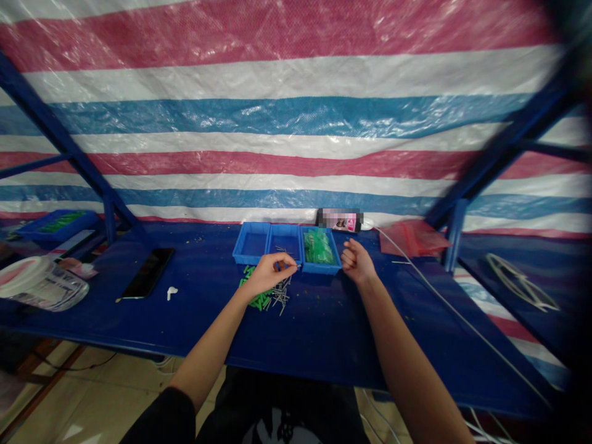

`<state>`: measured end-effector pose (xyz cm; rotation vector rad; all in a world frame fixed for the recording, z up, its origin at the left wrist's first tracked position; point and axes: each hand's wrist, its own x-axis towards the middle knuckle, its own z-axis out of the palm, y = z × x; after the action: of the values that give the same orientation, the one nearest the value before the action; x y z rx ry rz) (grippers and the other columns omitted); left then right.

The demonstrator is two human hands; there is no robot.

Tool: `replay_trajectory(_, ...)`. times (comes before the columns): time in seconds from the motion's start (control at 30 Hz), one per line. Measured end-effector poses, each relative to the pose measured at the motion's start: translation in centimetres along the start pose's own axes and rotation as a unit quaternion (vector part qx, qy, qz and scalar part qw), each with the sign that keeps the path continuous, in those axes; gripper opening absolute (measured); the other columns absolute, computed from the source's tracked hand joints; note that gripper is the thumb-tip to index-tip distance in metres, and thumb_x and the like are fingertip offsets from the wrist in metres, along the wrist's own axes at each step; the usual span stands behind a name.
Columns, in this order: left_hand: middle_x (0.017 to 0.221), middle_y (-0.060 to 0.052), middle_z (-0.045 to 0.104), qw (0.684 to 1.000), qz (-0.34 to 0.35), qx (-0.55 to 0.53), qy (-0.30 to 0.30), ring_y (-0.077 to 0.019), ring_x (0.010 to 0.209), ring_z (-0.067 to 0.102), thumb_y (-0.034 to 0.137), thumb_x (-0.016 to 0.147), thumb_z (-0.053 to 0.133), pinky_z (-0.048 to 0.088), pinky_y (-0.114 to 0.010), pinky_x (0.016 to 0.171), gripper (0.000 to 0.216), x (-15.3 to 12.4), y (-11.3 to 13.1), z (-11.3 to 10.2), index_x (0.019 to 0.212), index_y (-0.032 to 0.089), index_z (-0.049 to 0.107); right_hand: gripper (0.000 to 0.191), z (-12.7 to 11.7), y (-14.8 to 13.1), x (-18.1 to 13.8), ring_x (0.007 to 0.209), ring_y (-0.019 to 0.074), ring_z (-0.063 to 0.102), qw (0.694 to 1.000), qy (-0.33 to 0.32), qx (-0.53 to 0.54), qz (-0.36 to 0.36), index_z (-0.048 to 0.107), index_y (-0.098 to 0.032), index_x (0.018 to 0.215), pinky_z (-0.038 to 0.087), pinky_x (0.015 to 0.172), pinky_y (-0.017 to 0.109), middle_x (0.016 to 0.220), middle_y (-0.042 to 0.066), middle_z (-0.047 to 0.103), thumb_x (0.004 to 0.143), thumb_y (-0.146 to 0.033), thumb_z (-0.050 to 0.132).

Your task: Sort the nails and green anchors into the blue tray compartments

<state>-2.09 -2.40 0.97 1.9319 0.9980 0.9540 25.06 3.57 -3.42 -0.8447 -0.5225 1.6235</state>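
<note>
My left hand [271, 272] is closed in a pinch above the piles on the table, in front of the blue bins. A tiny pale bit shows at its fingertips, too small to name. Under and beside it lie green plastic wall plugs [261, 301] and a heap of grey screws [280, 295]. My right hand [357, 261] is curled shut just right of the right blue bin [324, 269]; anything inside it is hidden. Small green-filled plastic bags [319, 246] fill that bin. The middle blue bin [285, 233] holds a few screws, and the left blue bin [252, 246] looks bare inside.
Behind the bins lies a dark printed package [340, 220]. A white cable [430, 287] runs across the right side, near red plastic bags [411, 238]. On the left are a phone [147, 273], a white earbud [171, 292] and a white bucket [44, 283]. Blue posts [109, 219] flank the table.
</note>
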Motion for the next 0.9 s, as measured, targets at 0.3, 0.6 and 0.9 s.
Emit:
replay_trajectory(0.3, 0.069, -0.001, 0.061, 0.979, -0.015, -0.122, 0.162, -0.0072, 0.054, 0.049, 0.035, 0.074, 0.064, 0.037, -0.018, 0.045, 0.021, 1.0, -1.4, -0.8, 0.079, 0.015, 0.063, 0.018, 0.4, -0.1, -0.2, 0.025, 0.0045, 0.015, 1.000, 0.018, 0.021, 0.008, 0.049, -0.019, 0.069, 0.010, 0.025, 0.015, 0.030, -0.012, 0.020, 0.080, -0.033, 0.054)
replay_trajectory(0.6, 0.077, -0.003, 0.065, 0.984, -0.015, -0.024, 0.176, -0.0093, 0.059, 0.052, 0.034, 0.076, 0.061, 0.040, -0.020, 0.051, 0.019, 0.9, -1.7, -0.9, 0.079, 0.015, 0.064, 0.019, 0.2, 0.0, 0.0, 0.026, 0.0046, 0.014, 1.000, 0.012, 0.011, -0.003, 0.049, -0.020, 0.069, 0.011, 0.025, 0.016, 0.030, -0.013, 0.019, 0.078, -0.035, 0.057)
replay_trajectory(0.9, 0.087, 0.000, 0.068, 0.963, -0.030, 0.220, 0.153, -0.0113, 0.062, 0.055, 0.023, 0.080, 0.055, 0.044, -0.025, 0.065, 0.012, 0.4, -1.6, -0.7, 0.085, 0.019, 0.065, 0.019, 0.0, 0.0, 0.1, 0.026, 0.0050, 0.015, 1.000, 0.004, 0.008, 0.000, 0.049, -0.020, 0.069, 0.010, 0.025, 0.016, 0.031, -0.012, 0.019, 0.078, -0.035, 0.056)
